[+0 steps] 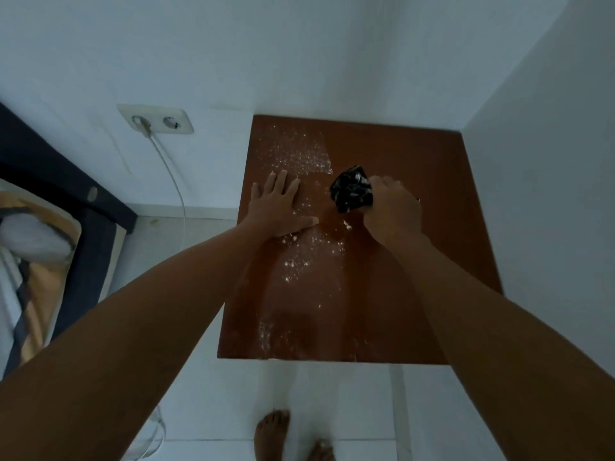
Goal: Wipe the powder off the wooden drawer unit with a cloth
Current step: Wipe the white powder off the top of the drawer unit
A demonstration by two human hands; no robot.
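The brown wooden drawer unit [416, 267] fills the middle of the head view, seen from above. White powder [293, 151] covers its far left part, and thinner patches run down the left half toward the front edge. My right hand [392, 211] is shut on a bunched black cloth [352, 191], pressed onto the top near the middle. My left hand [278, 207] lies flat on the top, fingers spread, just left of the cloth, with powder around it.
White walls close the unit in behind and on the right. A wall socket [156, 121] with a white cable [173, 181] sits to the left. A dark bed frame with bedding [40, 247] stands at far left. My bare feet [293, 437] are on the white tiled floor.
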